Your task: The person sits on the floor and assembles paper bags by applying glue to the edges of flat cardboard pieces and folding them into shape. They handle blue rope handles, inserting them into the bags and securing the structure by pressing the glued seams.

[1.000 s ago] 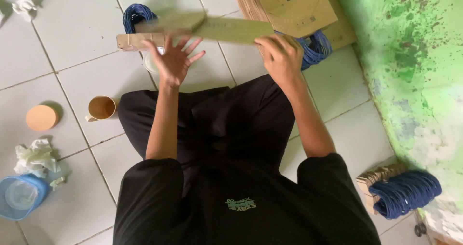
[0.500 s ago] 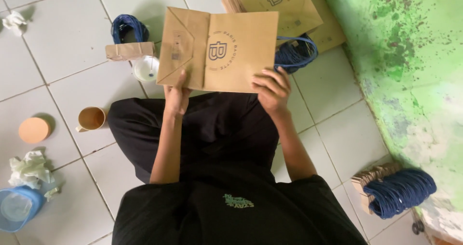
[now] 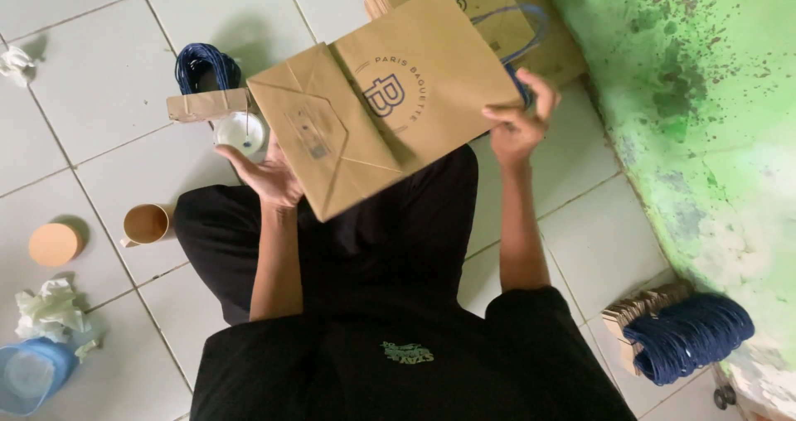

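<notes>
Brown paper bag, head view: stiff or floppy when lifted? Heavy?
The brown paper bag is folded flat and stays flat though held only at its edges by the left hand and right hand, so probably fairly stiff. It looks thin and empty, likely light. Creased paper could buckle if pushed edge-on.

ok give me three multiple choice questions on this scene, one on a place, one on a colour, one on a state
1. Where is the brown cup?
A. on the floor tiles beside the person's knee
B. in the right hand
C. on the stack of bags

2. What colour are the bundled cords near the green wall?
A. red
B. dark blue
C. white

3. How is the paper bag held?
A. lying on the floor
B. folded flat, held up by both hands
C. hanging from one hand by its handle

Answers: 1 A, it lies on its side on the tiles; 2 B, they are plainly blue; 3 B, the left hand supports its bottom and the right hand grips its top edge.
</notes>
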